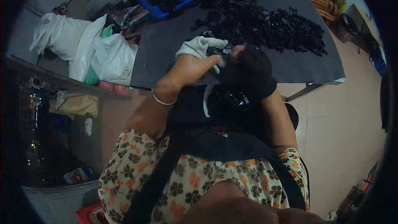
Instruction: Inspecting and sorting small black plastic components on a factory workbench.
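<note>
My left hand (pixel 195 56) wears a white glove that leaves the thumb bare. Its thumb and fingers close on a small, dark, shiny part (pixel 224 51), too small to name. Across from it, my right hand (pixel 253 68) in a black glove has bare fingertips pinched at the same part; most of its fingers are hidden. Both hands are over the near edge of a dark grey table (pixel 161 52). Just beyond them spreads a heap of small black parts (pixel 269 27). More shiny dark pieces (pixel 234 101) lie below my hands, in or above my black apron (pixel 215 145).
A blue crate (pixel 159 12) with black pieces stands on the table's far side. White plastic bags (pixel 112 54) are bunched at the left edge. Bundled yellowish sticks (pixel 319 0) lie at the far right. One table leg (pixel 300 92) shows under the right corner.
</note>
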A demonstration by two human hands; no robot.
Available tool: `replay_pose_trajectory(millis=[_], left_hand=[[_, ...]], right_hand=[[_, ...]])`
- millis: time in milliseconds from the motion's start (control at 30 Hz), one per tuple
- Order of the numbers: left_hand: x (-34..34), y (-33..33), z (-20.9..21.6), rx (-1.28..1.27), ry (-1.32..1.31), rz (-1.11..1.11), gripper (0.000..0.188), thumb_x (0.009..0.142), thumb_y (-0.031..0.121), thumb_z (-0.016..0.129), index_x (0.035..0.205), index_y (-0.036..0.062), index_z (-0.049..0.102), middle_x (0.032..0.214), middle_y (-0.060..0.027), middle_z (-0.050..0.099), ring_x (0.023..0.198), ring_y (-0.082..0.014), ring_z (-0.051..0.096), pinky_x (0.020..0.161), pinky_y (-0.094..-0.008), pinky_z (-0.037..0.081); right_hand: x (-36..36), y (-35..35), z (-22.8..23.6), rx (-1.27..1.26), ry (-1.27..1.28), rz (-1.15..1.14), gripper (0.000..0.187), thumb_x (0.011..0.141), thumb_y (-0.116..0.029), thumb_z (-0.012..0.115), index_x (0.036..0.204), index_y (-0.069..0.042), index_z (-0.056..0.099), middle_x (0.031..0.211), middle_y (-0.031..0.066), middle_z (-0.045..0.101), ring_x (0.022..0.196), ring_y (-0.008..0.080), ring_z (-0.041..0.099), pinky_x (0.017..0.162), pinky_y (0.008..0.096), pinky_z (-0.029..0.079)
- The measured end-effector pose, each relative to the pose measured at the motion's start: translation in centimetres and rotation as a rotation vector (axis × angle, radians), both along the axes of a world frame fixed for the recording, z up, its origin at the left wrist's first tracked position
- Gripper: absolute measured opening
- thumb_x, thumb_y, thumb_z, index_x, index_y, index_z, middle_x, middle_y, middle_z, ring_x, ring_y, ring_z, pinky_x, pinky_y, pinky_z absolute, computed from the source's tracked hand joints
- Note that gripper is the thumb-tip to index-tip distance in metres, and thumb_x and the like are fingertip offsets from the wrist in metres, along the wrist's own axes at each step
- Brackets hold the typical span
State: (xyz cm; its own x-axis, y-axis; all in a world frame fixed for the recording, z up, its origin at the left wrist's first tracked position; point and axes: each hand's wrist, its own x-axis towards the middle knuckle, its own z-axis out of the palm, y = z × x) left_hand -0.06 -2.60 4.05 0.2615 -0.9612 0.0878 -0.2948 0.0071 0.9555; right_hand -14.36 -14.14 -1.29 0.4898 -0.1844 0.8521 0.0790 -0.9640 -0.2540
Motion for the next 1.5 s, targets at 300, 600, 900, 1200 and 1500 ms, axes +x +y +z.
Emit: replay_pose_trajectory(millis=[300, 600, 900, 1200, 1500], left_hand=[[0.1, 0.0, -0.4, 0.049, 0.098, 0.004, 0.024, 0.081, 0.005, 0.060, 0.105, -0.0011, 0.059, 0.079, -0.0060, 0.061, 0.066, -0.0114, 0.058, 0.056, -0.0224, 0.049], [-1.3, 1.8, -0.1, -0.084, -0.473, -0.024, 0.022, 0.078, 0.004, 0.061, 0.100, 0.0016, 0.062, 0.089, -0.0080, 0.064, 0.076, -0.0125, 0.059, 0.069, -0.0265, 0.048], [5.4, -3.0, 0.1, -0.062, -0.857, 0.004, 0.036, 0.075, 0.020, 0.067, 0.108, 0.0068, 0.059, 0.101, -0.0129, 0.060, 0.084, -0.0209, 0.058, 0.075, -0.0288, 0.046], [6.3, -9.3, -3.8, -0.059, -1.137, 0.002, 0.053, 0.072, 0.028, 0.070, 0.118, 0.0084, 0.052, 0.102, -0.0175, 0.059, 0.098, -0.0337, 0.055, 0.086, -0.0346, 0.044], [7.3, -14.4, 2.1, 0.062, -0.889, -0.190, 0.030, 0.081, 0.018, 0.062, 0.110, 0.0110, 0.060, 0.104, -0.0103, 0.062, 0.094, -0.0197, 0.058, 0.083, -0.0293, 0.045]], right_hand=[[-0.9, 0.1, 1.5, -0.110, 0.096, 0.058, 0.022, 0.066, -0.007, 0.066, 0.086, -0.004, 0.059, 0.089, 0.0109, 0.060, 0.081, 0.0295, 0.059, 0.072, 0.0385, 0.047], [-1.2, 0.6, 0.9, 0.828, 0.426, 0.277, 0.032, 0.071, -0.015, 0.071, 0.095, 0.003, 0.057, 0.086, 0.0142, 0.061, 0.078, 0.0269, 0.061, 0.070, 0.0342, 0.047], [-2.2, -0.6, 1.2, 0.347, 0.534, -0.058, 0.029, 0.074, -0.021, 0.065, 0.098, -0.007, 0.061, 0.091, 0.0173, 0.060, 0.083, 0.0321, 0.060, 0.072, 0.0390, 0.047], [-0.5, -2.3, 0.4, 0.088, 0.360, -0.372, 0.025, 0.075, -0.017, 0.060, 0.098, -0.007, 0.062, 0.095, 0.0161, 0.058, 0.086, 0.0322, 0.058, 0.073, 0.0398, 0.046], [-1.2, -2.5, 0.4, 0.219, 0.389, -0.297, 0.020, 0.076, -0.010, 0.052, 0.092, -0.007, 0.063, 0.088, 0.0169, 0.059, 0.080, 0.0321, 0.059, 0.070, 0.0421, 0.046]])
